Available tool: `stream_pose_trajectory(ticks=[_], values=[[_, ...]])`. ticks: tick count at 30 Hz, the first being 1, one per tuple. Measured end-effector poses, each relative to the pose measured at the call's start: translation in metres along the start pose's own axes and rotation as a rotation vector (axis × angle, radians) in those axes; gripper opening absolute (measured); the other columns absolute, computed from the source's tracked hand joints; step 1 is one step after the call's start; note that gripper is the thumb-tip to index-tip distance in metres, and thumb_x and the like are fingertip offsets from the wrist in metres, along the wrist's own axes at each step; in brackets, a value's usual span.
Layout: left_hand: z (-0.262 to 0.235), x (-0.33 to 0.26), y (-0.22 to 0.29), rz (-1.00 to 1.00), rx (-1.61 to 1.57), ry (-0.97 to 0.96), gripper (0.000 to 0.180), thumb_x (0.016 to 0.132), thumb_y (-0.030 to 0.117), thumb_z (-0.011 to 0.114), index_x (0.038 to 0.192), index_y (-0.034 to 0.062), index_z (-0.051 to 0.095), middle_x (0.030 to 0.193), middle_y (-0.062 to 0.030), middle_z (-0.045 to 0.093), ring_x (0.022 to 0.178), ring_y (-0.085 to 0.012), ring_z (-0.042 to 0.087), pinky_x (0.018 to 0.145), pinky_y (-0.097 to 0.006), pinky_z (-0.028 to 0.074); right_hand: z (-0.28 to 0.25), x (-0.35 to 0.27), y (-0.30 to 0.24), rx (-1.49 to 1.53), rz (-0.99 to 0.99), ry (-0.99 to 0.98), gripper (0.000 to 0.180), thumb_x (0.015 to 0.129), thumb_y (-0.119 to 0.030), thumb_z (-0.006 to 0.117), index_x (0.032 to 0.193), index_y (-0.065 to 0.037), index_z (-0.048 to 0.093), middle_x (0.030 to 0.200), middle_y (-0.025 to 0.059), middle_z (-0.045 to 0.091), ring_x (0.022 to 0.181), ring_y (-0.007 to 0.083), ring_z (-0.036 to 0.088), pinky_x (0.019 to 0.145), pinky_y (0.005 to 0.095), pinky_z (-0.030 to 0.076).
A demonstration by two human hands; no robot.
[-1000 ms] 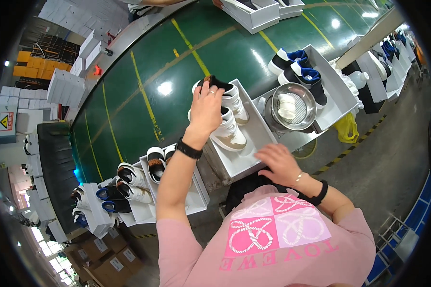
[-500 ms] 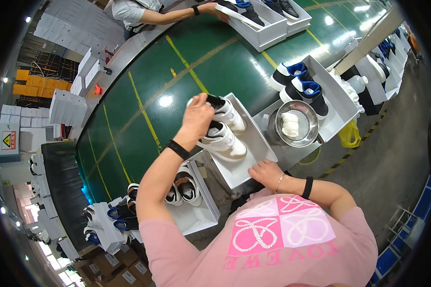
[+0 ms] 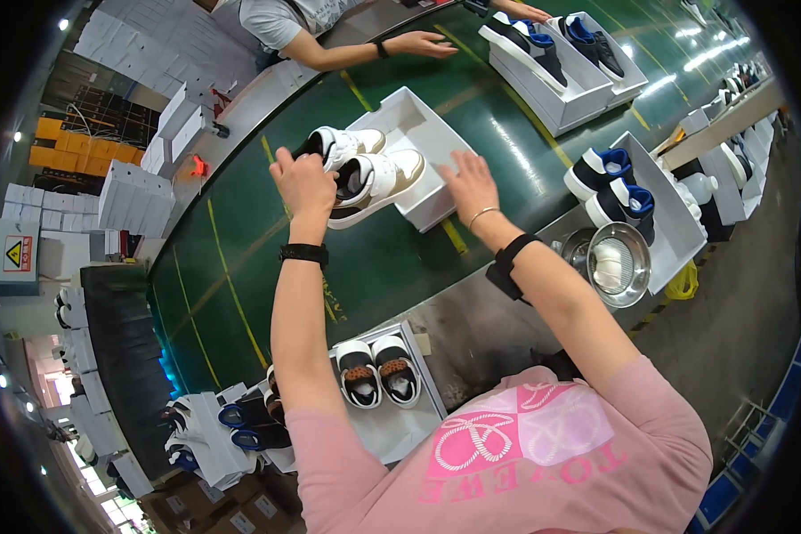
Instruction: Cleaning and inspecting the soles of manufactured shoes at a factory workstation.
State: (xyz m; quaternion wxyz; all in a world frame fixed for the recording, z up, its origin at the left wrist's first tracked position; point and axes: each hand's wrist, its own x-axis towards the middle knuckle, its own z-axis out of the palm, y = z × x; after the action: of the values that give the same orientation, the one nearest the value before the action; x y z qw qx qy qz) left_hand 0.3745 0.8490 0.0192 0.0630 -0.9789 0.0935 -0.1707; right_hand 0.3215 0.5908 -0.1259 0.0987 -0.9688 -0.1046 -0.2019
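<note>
Here the fingers of the left hand point(image 3: 303, 182) are closed on the dark collar of a white low-top sneaker with tan trim point(image 3: 369, 182), one of a pair lying half out of an open white cardboard shoebox point(image 3: 409, 120) on the green conveyor belt point(image 3: 240, 258). The right hand point(image 3: 470, 182) lies open and flat, fingers spread, on the box's near wall. The shoe looks light, with a stiff sole and soft upper, so the collar or heel seems the surest hold, while the thin box wall would likely flex if squeezed.
</note>
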Motion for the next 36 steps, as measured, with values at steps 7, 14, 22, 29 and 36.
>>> stream_pose_trajectory(ticks=[7, 14, 22, 29, 36], values=[[0.092, -0.068, -0.069, -0.624, -0.135, -0.091, 0.036, 0.074, 0.036, 0.077, 0.091, 0.0050, 0.076, 0.095, -0.0171, 0.073, 0.109, -0.0367, 0.049, 0.099, -0.045, 0.035, 0.003, -0.047, -0.039, 0.590, 0.000, -0.219, 0.033, 0.080, -0.007, 0.069, 0.111, -0.007, 0.058, 0.110, 0.0134, 0.059, 0.109, 0.0340, 0.053, 0.093, 0.0449, 0.045], [0.130, -0.101, -0.054, -0.480, -0.200, -0.204, 0.039, 0.081, 0.042, 0.075, 0.092, 0.0045, 0.076, 0.087, -0.0191, 0.068, 0.102, -0.0368, 0.058, 0.092, -0.046, 0.043, 0.052, -0.026, -0.054, 0.468, 0.134, -0.115, 0.055, 0.082, -0.020, 0.075, 0.129, -0.008, 0.051, 0.127, 0.0190, 0.055, 0.122, 0.0399, 0.050, 0.102, 0.0425, 0.045], [0.143, -0.094, -0.076, -0.660, -0.502, -0.137, 0.043, 0.082, 0.037, 0.076, 0.074, -0.0013, 0.059, 0.062, -0.0154, 0.057, 0.057, -0.0317, 0.050, 0.059, -0.042, 0.041, 0.042, 0.023, -0.117, 0.758, 0.286, -0.183, 0.097, 0.073, -0.033, 0.084, 0.149, -0.011, 0.027, 0.144, 0.0224, 0.036, 0.128, 0.0462, 0.039, 0.104, 0.0520, 0.041], [0.140, -0.107, -0.067, -0.743, -0.781, -0.140, 0.042, 0.084, 0.037, 0.073, 0.075, -0.0006, 0.057, 0.073, -0.0184, 0.063, 0.070, -0.0396, 0.059, 0.066, -0.046, 0.045, 0.117, 0.052, -0.141, 0.806, 0.616, -0.345, 0.077, 0.080, -0.018, 0.074, 0.145, -0.014, 0.033, 0.125, 0.0276, 0.055, 0.113, 0.0454, 0.058, 0.097, 0.0507, 0.049], [0.075, -0.127, -0.041, -0.711, -0.845, -0.216, 0.035, 0.086, 0.034, 0.072, 0.080, 0.0009, 0.060, 0.076, -0.0167, 0.067, 0.072, -0.0389, 0.063, 0.067, -0.045, 0.047, 0.075, 0.008, -0.111, 0.666, 0.630, -0.358, 0.053, 0.080, -0.014, 0.062, 0.133, -0.013, 0.053, 0.099, 0.0249, 0.070, 0.094, 0.0463, 0.066, 0.086, 0.0530, 0.053]])
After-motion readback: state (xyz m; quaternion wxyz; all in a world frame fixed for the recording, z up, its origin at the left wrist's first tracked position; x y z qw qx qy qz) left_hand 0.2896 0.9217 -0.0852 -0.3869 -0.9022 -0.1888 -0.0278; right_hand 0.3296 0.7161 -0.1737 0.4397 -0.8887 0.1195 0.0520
